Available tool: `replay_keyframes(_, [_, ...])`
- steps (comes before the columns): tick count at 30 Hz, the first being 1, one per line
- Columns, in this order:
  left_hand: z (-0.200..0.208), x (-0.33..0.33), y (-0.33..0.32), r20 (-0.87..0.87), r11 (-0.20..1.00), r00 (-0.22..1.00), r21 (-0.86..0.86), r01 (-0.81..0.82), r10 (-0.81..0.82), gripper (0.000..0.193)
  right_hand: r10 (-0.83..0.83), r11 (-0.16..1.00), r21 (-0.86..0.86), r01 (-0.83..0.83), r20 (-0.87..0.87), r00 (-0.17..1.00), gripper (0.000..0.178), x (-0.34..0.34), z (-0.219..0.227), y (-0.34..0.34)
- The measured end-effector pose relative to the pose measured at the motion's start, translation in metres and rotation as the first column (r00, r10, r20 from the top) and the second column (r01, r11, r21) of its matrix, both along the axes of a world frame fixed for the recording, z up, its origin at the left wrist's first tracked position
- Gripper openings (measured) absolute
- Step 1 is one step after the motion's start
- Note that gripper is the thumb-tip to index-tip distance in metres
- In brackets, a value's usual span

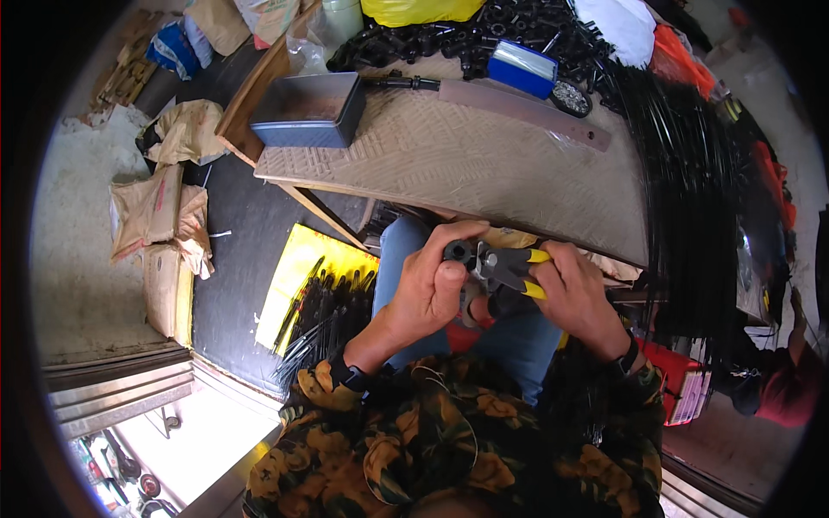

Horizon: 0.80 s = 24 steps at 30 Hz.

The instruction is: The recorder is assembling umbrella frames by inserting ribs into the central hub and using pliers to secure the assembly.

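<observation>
My left hand [428,278] is closed around a small black cylindrical part [458,251], whose round hollow end shows between thumb and fingers. My right hand [577,292] grips a pair of pliers [511,267] by its yellow-and-black handles. The metal head of the pliers is right beside the black part; whether the jaws bite on it I cannot tell. Both hands are held above my lap, just in front of the near edge of the workbench [509,177]. The rest of the black part is hidden in my left palm.
On the bench stand a grey-blue bin [306,134], a blue box [523,69], a flat metal bar [535,112] and a heap of black fittings [432,43]. Long black rods [682,198] hang over its right side. More rods lie on a yellow sheet [289,268] at left.
</observation>
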<state>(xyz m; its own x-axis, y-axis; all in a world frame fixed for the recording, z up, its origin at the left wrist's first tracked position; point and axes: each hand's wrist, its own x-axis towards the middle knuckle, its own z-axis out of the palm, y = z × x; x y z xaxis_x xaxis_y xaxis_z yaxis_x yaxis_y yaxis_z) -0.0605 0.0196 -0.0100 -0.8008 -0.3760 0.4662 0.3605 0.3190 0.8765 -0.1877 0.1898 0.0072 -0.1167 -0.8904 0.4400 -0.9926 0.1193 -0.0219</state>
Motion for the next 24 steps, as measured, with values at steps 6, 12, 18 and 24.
replay_keyframes(6, [-0.018, 0.0, 0.0, 0.048, 0.984, 0.992, 0.134, -0.118, 0.113, 0.054, -0.067, 0.998, 0.038, 0.056, 0.642, 0.764, 0.019, -0.018, 0.001, 0.001])
replay_keyframes(12, [-0.016, -0.003, 0.011, -0.01, 0.978, 0.992, 0.163, 0.129, -0.129, 0.052, -0.251, 0.875, -0.091, 0.475, 0.754, 0.607, 0.016, -0.166, 0.047, -0.04])
replay_keyframes(18, [-0.023, 0.007, 0.002, -0.097, 0.963, 0.972, 0.15, 0.226, -0.213, 0.048, -0.777, 0.582, 0.089, 0.809, 0.357, 0.519, 0.043, -0.245, -0.009, -0.105])
replay_keyframes(24, [-0.034, 0.013, -0.006, -0.114, 0.951, 0.968, 0.192, 0.242, -0.223, 0.043, -0.774, 0.632, 0.08, 0.771, 0.112, 0.623, 0.026, -0.24, -0.023, -0.111])
